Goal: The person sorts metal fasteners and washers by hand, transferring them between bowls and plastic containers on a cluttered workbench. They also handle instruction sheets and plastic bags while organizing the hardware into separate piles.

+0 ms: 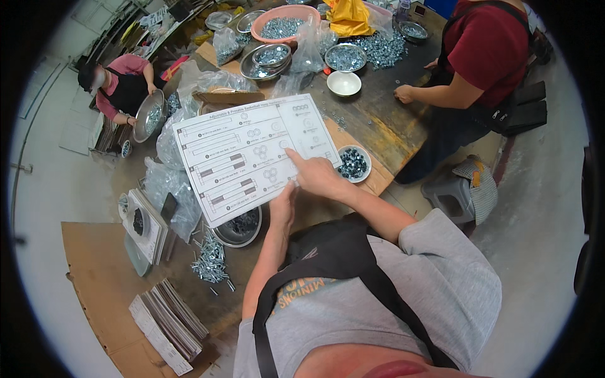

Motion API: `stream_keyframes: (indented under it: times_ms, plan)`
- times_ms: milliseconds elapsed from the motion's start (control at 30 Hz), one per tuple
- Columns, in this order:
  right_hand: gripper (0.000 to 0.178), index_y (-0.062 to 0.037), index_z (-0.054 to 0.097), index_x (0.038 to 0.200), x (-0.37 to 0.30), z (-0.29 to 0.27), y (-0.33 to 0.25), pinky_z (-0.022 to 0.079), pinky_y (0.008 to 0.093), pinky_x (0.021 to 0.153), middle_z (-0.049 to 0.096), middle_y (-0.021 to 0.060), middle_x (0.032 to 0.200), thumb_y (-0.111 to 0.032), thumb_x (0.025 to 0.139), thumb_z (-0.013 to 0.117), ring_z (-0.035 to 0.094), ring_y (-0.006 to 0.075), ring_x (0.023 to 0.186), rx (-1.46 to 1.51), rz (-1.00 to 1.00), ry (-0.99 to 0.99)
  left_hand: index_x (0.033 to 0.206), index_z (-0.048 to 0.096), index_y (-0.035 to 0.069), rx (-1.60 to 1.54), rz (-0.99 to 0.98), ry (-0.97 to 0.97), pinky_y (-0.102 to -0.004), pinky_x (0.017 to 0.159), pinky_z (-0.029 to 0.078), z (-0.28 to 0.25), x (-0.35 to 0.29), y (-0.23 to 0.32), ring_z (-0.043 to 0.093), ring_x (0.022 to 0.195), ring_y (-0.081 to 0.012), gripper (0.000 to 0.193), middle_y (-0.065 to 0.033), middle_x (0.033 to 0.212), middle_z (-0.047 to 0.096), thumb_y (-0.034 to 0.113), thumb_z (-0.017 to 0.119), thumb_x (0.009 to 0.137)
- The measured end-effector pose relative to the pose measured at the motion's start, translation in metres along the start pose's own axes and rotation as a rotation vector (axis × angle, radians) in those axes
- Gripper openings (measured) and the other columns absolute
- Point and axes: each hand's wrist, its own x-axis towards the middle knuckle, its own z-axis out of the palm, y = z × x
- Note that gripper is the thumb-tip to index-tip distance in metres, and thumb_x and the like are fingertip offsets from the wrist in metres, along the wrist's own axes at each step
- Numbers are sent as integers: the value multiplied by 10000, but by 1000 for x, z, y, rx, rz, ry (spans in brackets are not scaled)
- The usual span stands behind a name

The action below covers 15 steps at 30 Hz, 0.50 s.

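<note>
My left hand [283, 206] grips the lower edge of a white printed instruction sheet [239, 155] with drawings of bolts, nuts and washers. The sheet is held up at a tilt over the table. My right hand [319, 178] holds nothing; its index finger is stretched out and points at a drawing on the right part of the sheet. Partly hidden behind the sheet's lower edge is a metal bowl [258, 236] of dark parts. A white bowl [367, 165] with black and silvery parts stands to the right of my right hand.
Loose bolts [211, 259] lie on the table at the left, near stacked cardboard [165, 327]. Bowls of metal hardware and a pink basin [257, 28] fill the far side. One person [120, 85] tilts a metal bowl at far left; another [482, 57] works at right.
</note>
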Motion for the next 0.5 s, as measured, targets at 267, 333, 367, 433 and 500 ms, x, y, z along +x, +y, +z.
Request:
stream_keyframes:
  times_ms: [267,333,367,433,500]
  plan:
    - [622,-78,367,1321,-1,1,-6,459,456,603,609,182,675,-135,718,512,596,358,635,0,27,-50,1226,416,52,-37,-12,-17,-306,839,474,-5,-3,1,533,1010,-179,418,-70,1141,519,-6,545,833]
    - [615,-76,371,1317,-1,1,-7,457,462,599,607,182,673,-135,720,507,593,364,626,17,23,-18,1236,413,52,-33,-18,-26,-309,846,472,-5,-2,2,529,1022,-180,421,-71,1156,516,-5,538,838]
    - [612,-76,372,1315,0,2,-7,456,464,598,606,183,672,-135,721,505,591,367,622,25,31,-4,1239,412,53,-36,-11,-30,-309,846,472,-5,-2,2,528,1026,-179,422,-71,1161,515,-3,535,840]
    - [594,-78,381,1307,1,4,-7,455,470,587,603,186,660,-138,727,493,588,372,607,68,17,55,1247,410,55,-31,-13,-38,-307,847,469,-7,-2,2,525,1034,-177,423,-69,1173,509,2,530,845]
    - [572,-80,395,1294,1,8,-9,455,473,582,603,189,656,-137,732,484,589,372,607,115,25,107,1253,408,58,-16,-47,-10,-304,849,466,-11,-1,3,520,1043,-173,424,-64,1188,501,10,527,849]
